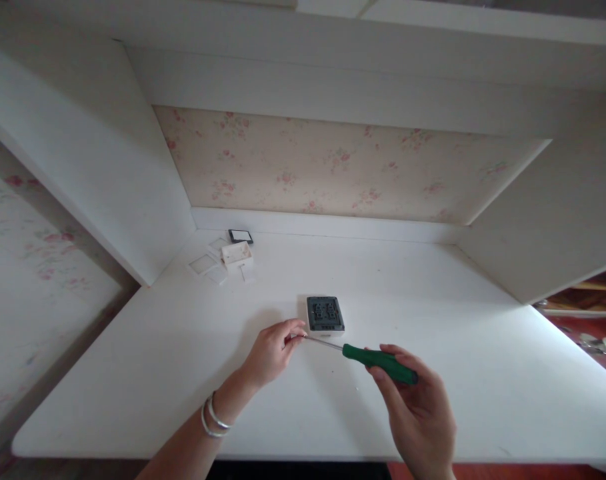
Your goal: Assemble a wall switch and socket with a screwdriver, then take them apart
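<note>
My right hand (415,407) is closed around the green handle of a screwdriver (377,363), whose metal shaft points left. The fingers of my left hand (277,347) are pinched together at the shaft's tip. What they hold there is too small to make out. Just beyond the tip, a square wall switch (325,313) lies on the white desk, its dark grey inner face up and a white rim showing below. Neither hand clearly touches it. Two silver bangles (213,417) circle my left wrist.
At the desk's (433,333) back left lie a small white box (237,255), a dark-edged switch piece (241,236) and several clear or white frames (203,265). Side panels (547,220) and an overhead shelf (333,73) enclose the desk. Behind is a floral-papered wall (307,163).
</note>
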Available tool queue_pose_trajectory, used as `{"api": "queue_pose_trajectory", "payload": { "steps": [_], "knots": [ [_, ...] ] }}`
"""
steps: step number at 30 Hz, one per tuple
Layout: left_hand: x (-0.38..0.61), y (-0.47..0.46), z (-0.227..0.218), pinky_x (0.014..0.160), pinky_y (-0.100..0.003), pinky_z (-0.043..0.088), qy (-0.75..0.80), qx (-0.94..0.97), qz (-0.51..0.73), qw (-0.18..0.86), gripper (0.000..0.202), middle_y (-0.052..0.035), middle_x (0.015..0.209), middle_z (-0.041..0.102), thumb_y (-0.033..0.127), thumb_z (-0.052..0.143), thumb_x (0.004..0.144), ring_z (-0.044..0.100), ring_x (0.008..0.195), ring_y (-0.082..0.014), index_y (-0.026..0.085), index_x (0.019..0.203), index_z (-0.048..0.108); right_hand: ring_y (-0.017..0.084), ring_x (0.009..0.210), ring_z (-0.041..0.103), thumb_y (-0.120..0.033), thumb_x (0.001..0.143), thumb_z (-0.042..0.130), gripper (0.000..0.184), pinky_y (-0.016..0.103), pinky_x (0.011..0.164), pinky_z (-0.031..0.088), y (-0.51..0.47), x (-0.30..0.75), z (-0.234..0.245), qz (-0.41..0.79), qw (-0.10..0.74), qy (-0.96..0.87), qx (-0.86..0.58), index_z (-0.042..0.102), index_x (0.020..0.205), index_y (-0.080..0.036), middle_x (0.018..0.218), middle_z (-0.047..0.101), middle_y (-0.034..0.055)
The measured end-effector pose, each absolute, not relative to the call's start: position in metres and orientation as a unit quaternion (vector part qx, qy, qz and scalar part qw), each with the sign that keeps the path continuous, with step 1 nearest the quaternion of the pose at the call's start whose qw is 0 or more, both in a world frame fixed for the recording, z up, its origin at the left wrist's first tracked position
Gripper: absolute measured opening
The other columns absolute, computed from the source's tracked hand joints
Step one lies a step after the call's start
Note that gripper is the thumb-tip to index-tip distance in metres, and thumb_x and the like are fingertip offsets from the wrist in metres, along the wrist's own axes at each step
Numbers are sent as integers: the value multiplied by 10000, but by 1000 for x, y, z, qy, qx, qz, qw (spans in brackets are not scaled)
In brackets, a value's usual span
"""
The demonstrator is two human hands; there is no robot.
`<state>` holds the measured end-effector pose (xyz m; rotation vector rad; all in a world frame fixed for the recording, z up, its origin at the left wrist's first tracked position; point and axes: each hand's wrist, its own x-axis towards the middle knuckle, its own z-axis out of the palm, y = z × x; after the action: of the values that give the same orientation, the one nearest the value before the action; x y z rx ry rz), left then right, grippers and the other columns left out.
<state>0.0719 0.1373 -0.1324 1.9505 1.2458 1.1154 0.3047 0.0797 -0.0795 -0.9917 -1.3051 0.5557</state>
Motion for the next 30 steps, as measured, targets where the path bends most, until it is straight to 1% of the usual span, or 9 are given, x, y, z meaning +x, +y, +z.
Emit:
{"api": "queue_pose_trajectory", "payload": {
  "steps": [6, 18, 27, 30],
  "knots": [
    [76, 135, -128, 789, -256, 533, 455, 733, 414, 290, 289, -4, 951, 708, 173, 594, 865, 659, 810, -129, 227, 1143, 537, 199, 1023, 600, -114, 792, 647, 368, 297, 766, 579, 82, 308, -74, 252, 638, -579, -441, 529, 1121, -228, 1106, 595, 88],
    [79, 135, -130, 688, -216, 524, 471, 728, 400, 296, 304, 13, 986, 693, 220, 625, 849, 614, 704, -101, 252, 1139, 541, 202, 1010, 608, -118, 791, 647, 356, 302, 774, 578, 83, 310, -74, 251, 638, -577, -443, 536, 1113, -225, 1098, 600, 90],
    [79, 135, -130, 633, -216, 529, 469, 725, 395, 314, 329, -28, 1017, 680, 247, 617, 850, 585, 643, -99, 225, 1168, 535, 209, 979, 622, -144, 788, 656, 352, 314, 748, 586, 82, 311, -74, 249, 636, -569, -458, 544, 1113, -222, 1086, 607, 92],
    [79, 135, -130, 616, -212, 526, 471, 724, 389, 319, 354, -27, 1040, 673, 240, 625, 844, 579, 628, -94, 232, 1182, 521, 208, 988, 618, -139, 788, 656, 351, 315, 755, 585, 82, 312, -73, 252, 635, -569, -457, 543, 1109, -223, 1092, 606, 91]
  ]
}}
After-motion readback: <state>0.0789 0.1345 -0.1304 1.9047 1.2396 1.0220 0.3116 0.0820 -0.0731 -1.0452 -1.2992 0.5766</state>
